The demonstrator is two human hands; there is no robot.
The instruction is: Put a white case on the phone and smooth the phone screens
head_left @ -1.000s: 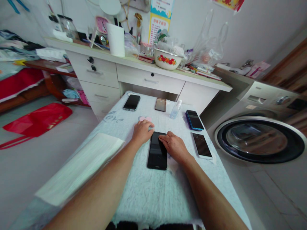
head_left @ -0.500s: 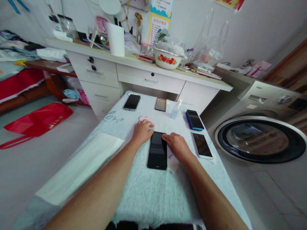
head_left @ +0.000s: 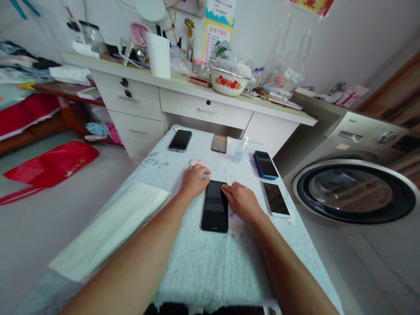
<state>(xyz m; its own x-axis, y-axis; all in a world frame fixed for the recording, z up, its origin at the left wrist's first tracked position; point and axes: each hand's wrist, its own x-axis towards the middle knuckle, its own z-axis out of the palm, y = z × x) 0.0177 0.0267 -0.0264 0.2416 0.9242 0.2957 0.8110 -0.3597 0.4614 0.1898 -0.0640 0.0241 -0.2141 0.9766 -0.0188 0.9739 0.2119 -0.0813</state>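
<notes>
A black smartphone [head_left: 214, 210] lies face up on the cloth-covered table, its screen dark and reflecting stripes of light. My left hand [head_left: 196, 179] is closed just beyond the phone's top left corner, with a small pale thing [head_left: 206, 176] showing at its fingertips; what it is I cannot make out. At the phone's upper right edge, my right hand [head_left: 241, 199] has its thumb and fingers pressed together on the rim. Part of that edge is hidden under the fingertips.
Another black phone [head_left: 180, 141], a phone case [head_left: 219, 143] and a clear spray bottle [head_left: 240, 150] stand farther back. On the right lie a blue-edged phone [head_left: 266, 165] and a white-framed phone [head_left: 276, 199]. White folded paper [head_left: 111, 229] is at left. Beyond are a desk [head_left: 206, 105] and a washing machine [head_left: 354, 188].
Almost nothing differs. Both hands and the black smartphone keep their places, and the view has shifted very slightly.
</notes>
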